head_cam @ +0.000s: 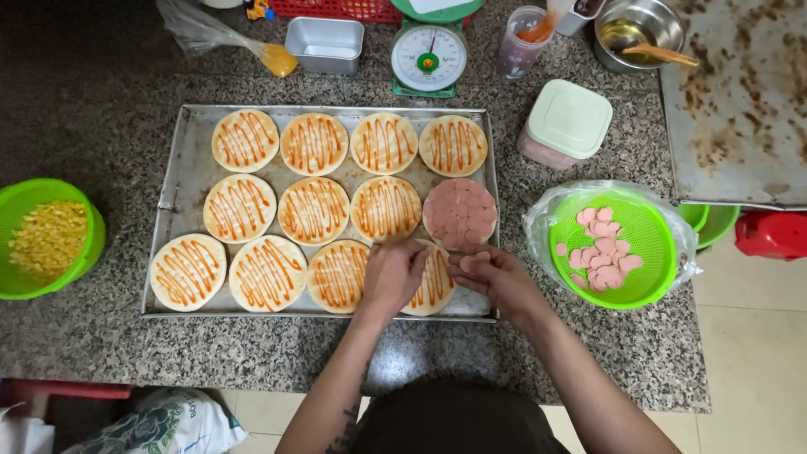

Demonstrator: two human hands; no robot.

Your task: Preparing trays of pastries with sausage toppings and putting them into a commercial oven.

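Hovering over the lower right corner of the metal baking tray [168,210], the left hand [391,273] has its fingers curled down onto the last sauce-striped dough round [433,286] in the bottom row, seemingly pressing a pink sausage slice there, though what lies under the fingertips is hidden. Just beside it, the right hand [496,277] cups a small stack of sausage slices [471,262], fingers closed loosely around them. Directly above in the frame sits the one finished round [460,213], fully covered in overlapping slices; the other rounds carry only orange sauce. More slices lie in the green strainer basket [651,286] at the right of the frame, on the speckled table [84,336]. The slices look thin, light, floppy and probably a little slick, so they are best pinched at the edge, one at a time. A green basket of corn [46,240] sits at far left.
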